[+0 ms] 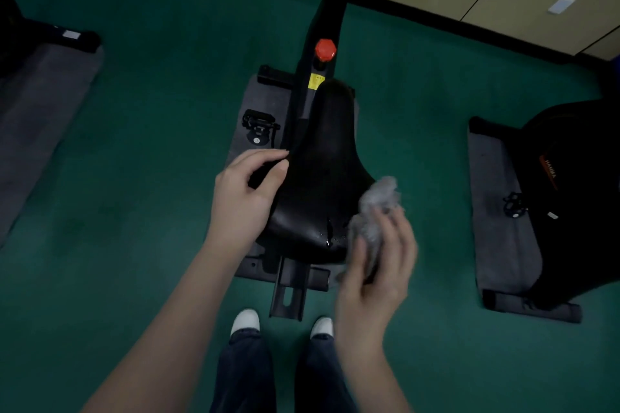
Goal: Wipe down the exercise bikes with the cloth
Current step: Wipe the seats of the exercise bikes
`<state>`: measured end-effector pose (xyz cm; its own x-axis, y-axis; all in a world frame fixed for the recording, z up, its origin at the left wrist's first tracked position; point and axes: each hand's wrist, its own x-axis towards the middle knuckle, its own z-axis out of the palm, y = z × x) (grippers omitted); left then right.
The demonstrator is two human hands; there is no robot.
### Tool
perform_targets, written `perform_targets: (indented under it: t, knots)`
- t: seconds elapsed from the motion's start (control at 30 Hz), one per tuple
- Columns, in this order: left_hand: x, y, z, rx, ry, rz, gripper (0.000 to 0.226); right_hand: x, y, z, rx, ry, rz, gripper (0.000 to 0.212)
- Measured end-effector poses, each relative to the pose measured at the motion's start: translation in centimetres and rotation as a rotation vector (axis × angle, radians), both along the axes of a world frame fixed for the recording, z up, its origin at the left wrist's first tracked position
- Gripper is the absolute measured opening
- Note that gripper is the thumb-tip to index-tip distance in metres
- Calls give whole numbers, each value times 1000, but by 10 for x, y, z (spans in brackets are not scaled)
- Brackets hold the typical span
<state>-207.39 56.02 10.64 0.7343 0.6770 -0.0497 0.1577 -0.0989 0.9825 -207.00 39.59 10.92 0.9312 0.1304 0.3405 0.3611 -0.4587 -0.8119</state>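
A black exercise bike (323, 20) stands below me, seen from above, with its black saddle (322, 171) in the middle of the view. My left hand (246, 193) grips the saddle's left edge, fingers curled over it. My right hand (377, 273) holds a crumpled grey cloth (377, 208) against the saddle's rear right side; the hand and cloth are blurred. Small wet spots glint on the saddle's rear. A red knob (325, 50) sits on the frame ahead of the saddle.
The bike rests on a grey mat (265, 100) on green floor. A second black bike (570, 198) on its own mat stands at the right, and a third (20, 33) at the left. My shoes (246, 320) are just behind the bike's rear bar. Beige wall panels run along the top.
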Motion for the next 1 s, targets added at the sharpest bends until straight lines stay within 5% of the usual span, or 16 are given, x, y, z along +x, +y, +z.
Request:
perform_targets:
  t: [0.13,0.3,0.57,0.77,1.0]
  knots:
    - [0,0,-1,-23,15,-2,23,10,1,-2,-158,-133,174,33]
    - [-1,-1,-1,-67,22,14,22,13,-4,-2,44,-6,-84,33]
    - [-3,2,2,-96,10,20,23,20,13,12,-373,-197,288,33]
    - [-34,-6,-3,-141,9,10,36,31,-10,14,-162,28,66,38]
    - [-48,-16,-4,-237,7,11,53,43,14,29,-434,-203,568,32]
